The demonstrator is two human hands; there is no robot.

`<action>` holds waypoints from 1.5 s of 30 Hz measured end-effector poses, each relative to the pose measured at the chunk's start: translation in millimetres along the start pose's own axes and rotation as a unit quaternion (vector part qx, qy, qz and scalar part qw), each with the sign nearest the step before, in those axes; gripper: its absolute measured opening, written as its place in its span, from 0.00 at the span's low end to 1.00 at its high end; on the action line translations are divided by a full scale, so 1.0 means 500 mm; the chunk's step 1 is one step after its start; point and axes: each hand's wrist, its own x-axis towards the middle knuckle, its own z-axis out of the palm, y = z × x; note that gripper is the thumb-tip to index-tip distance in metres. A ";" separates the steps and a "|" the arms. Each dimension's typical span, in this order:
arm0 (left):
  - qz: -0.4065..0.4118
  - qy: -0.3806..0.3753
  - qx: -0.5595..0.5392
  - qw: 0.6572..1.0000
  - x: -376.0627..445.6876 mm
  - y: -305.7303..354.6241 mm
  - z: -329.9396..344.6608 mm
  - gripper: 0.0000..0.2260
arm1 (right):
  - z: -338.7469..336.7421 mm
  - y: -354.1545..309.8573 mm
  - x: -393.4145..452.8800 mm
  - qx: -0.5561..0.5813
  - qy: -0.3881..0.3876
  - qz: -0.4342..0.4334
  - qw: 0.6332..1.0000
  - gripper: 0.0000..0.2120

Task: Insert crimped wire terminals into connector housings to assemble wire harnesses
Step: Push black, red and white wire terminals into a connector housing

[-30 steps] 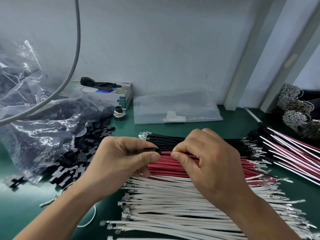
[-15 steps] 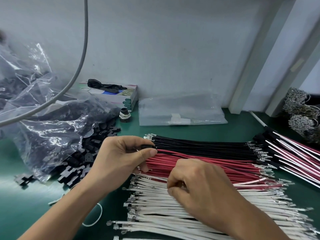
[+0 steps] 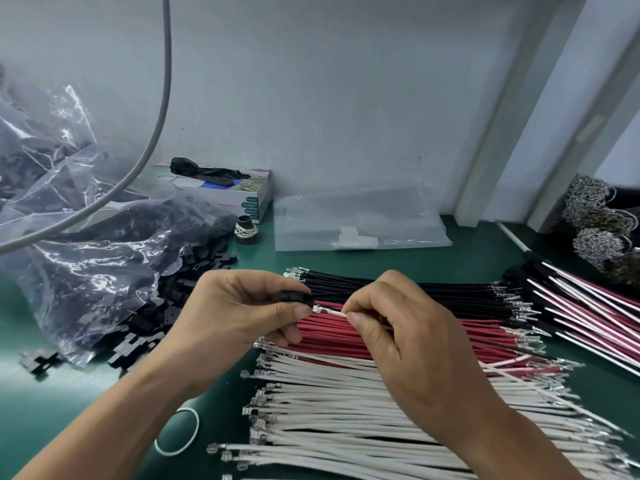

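Note:
My left hand [image 3: 242,313] pinches a small black connector housing [image 3: 297,297] between thumb and fingers, above the wire piles. My right hand [image 3: 401,337] pinches a white wire [image 3: 330,311] near its end; the metal terminal on it points left and sits just at the housing's right face. The rest of that wire trails off to the right behind my hand. Below lie three rows of crimped wires on the green mat: black wires [image 3: 398,289], red wires [image 3: 485,341] and white wires [image 3: 346,410].
A clear bag [image 3: 86,271] spilling black housings [image 3: 145,320] lies at left. A tissue box [image 3: 242,192], a flat plastic bag [image 3: 360,223] and a small black spool [image 3: 246,230] sit at the back. Assembled harnesses [image 3: 588,306] lie right; a white rubber band [image 3: 178,433] near my left forearm.
My right hand dipped to the white wire pile, picked one wire and rose back up to the housing. My left hand kept holding the housing in about the same place.

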 end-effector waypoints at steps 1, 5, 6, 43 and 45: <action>0.000 -0.001 -0.002 1.000 0.000 0.001 0.001 0.13 | 0.002 0.000 0.001 -0.001 0.010 -0.003 1.000 0.05; -0.003 -0.001 -0.004 1.000 -0.001 0.004 0.001 0.14 | 0.005 0.002 0.001 0.005 0.044 -0.019 0.999 0.06; -0.004 -0.001 -0.004 1.000 -0.001 0.004 0.001 0.14 | 0.006 0.002 0.001 0.008 0.049 -0.021 0.999 0.06; 0.015 -0.032 0.066 0.997 -0.011 -0.010 0.016 0.10 | 0.018 0.019 -0.001 0.013 0.046 -0.035 0.998 0.06; 0.016 -0.037 0.076 0.996 -0.012 -0.012 0.015 0.10 | 0.021 0.016 0.000 0.025 0.040 -0.046 0.998 0.06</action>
